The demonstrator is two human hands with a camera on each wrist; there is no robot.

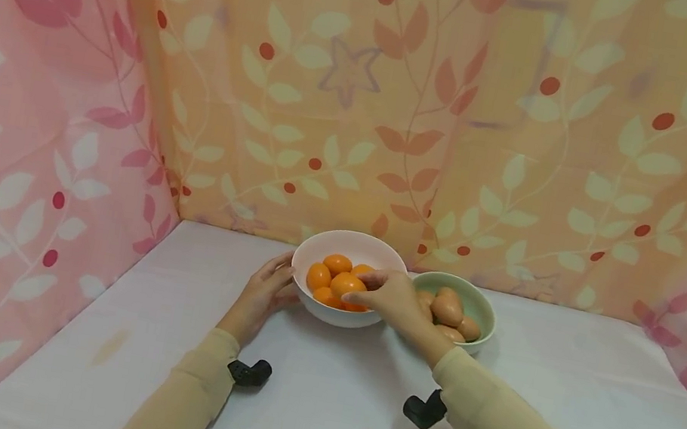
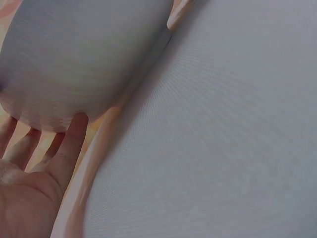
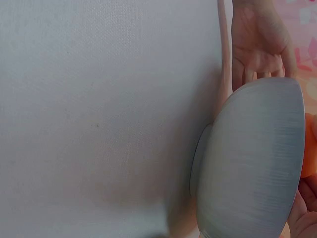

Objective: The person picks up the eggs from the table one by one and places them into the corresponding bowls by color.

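A white bowl [image 1: 335, 316] holds several tangerines [image 1: 319, 276], smooth and bright orange. My left hand [image 1: 264, 293] rests against the bowl's left side. In the left wrist view its fingers [image 2: 74, 141] lie nearly straight against the outer wall. Over the bowl's right rim reaches my right hand [image 1: 390, 295], its thumb and fingertips pinching a tangerine [image 1: 347, 286] on top of the others. The right wrist view shows the bowl's outside [image 3: 252, 158], with part of an orange fruit [image 3: 310, 144] beyond the rim; the right fingers are mostly cut off there.
Right behind my right wrist stands a pale green bowl [image 1: 487, 309] with several brown eggs [image 1: 447, 309]; my forearm hides part of it. Both bowls stand near the back of the white table [image 1: 309, 408]. Patterned curtains [image 1: 307, 108] enclose the back and sides.
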